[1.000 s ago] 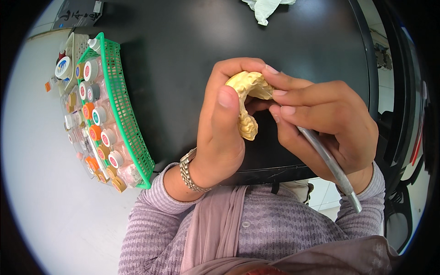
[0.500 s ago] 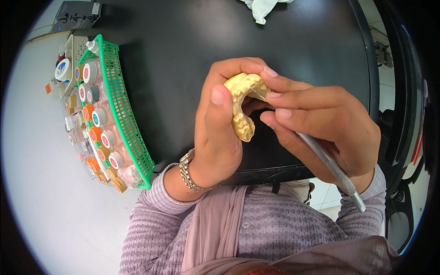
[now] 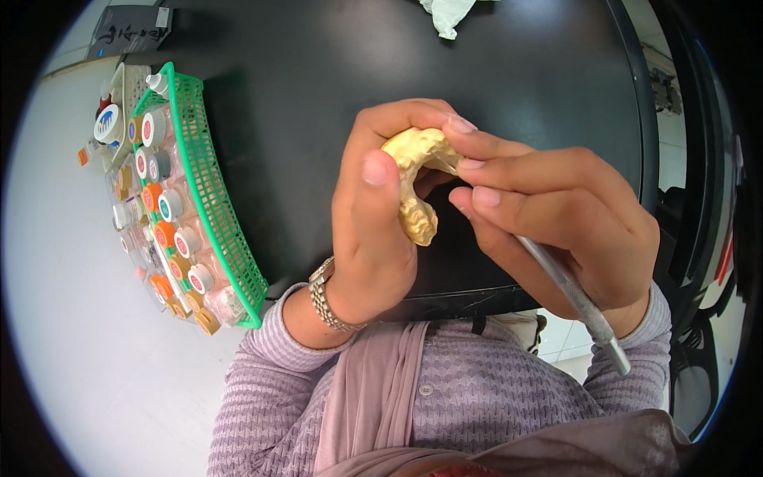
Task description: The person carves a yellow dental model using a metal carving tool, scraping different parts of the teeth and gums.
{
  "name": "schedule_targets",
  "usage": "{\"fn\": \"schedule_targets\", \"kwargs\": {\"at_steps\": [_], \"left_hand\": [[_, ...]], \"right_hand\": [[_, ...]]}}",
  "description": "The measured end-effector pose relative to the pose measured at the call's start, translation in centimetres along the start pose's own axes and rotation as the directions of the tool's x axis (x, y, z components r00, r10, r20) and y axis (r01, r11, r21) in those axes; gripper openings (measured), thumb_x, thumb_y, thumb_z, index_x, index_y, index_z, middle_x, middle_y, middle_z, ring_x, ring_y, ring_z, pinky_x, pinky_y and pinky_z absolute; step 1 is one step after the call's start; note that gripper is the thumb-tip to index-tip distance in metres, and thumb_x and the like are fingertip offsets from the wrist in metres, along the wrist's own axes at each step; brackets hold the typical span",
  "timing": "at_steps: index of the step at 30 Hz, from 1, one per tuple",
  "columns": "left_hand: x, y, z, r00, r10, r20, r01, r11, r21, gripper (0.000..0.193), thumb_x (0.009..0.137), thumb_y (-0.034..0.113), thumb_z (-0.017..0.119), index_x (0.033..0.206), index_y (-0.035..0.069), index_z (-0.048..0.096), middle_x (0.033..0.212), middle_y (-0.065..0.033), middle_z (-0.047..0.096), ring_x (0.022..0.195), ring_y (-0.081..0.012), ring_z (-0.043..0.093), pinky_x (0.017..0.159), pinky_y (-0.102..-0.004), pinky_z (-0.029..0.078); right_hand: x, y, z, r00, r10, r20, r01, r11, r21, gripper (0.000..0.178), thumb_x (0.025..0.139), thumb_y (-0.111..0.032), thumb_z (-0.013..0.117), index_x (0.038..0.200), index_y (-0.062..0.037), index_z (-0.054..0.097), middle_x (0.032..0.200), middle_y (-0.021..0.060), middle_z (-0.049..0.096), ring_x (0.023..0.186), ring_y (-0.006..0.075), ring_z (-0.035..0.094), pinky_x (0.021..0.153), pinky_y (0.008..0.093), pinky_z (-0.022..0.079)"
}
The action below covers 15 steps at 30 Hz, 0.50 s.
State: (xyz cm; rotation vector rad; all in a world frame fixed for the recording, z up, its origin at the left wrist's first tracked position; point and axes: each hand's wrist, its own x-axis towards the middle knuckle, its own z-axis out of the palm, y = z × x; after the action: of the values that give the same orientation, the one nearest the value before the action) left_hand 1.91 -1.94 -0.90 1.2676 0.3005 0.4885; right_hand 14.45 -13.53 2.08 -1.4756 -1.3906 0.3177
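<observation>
A yellow plaster dental cast (image 3: 418,216), curved like a horseshoe with tooth shapes along it, is gripped by my left hand (image 3: 372,199). The thumb presses its near left side and the fingers curl behind its far edge. My right hand (image 3: 568,211) is closed pen-fashion round a slim metal dental carving tool (image 3: 568,288) with a knurled handle. Its thin tip meets the inner curve of the cast, though the fingers partly hide the contact. The handle's blunt end slants down toward my right wrist.
On the left, a green plastic basket (image 3: 208,171) holds several clear bottles with coloured caps. A cream basket (image 3: 137,79) and a dark box (image 3: 131,30) stand behind it. Crumpled white plastic (image 3: 449,17) lies on the far part of the black table (image 3: 294,103).
My left hand and the cast have shifted slightly left. The tool's handle end has tilted a little lower and to the left.
</observation>
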Motion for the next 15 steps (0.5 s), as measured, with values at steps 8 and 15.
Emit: {"fn": "schedule_targets", "kwargs": {"at_steps": [8,15], "left_hand": [[0.32,0.41,0.03,1.0,0.024,0.01,-0.024,0.996,0.082,0.049,0.101,0.042,0.027,0.119,0.0,0.042,0.115,-0.0129,0.05,0.099,-0.0167,0.054,0.086,-0.0299,0.045],[0.27,-0.22,0.11,0.991,0.136,-0.004,-0.134,0.977,0.166,0.046,0.1,0.039,0.031,0.116,-0.003,0.044,0.113,-0.0147,0.05,0.099,-0.0183,0.053,0.087,-0.0311,0.044]], "right_hand": [[0.13,0.1,0.38,0.998,0.01,-0.055,-0.003,0.992,0.128,0.03,0.07,0.015,0.072,0.093,0.0015,0.058,0.096,0.0169,0.062,0.102,0.0357,0.063,0.088,0.0376,0.056],[-0.01,-0.03,0.63,0.997,0.015,-0.074,-0.005,0.991,0.135,0.029,0.071,0.013,0.072,0.093,0.0005,0.057,0.096,0.0167,0.062,0.102,0.0345,0.064,0.088,0.0375,0.056]]}}
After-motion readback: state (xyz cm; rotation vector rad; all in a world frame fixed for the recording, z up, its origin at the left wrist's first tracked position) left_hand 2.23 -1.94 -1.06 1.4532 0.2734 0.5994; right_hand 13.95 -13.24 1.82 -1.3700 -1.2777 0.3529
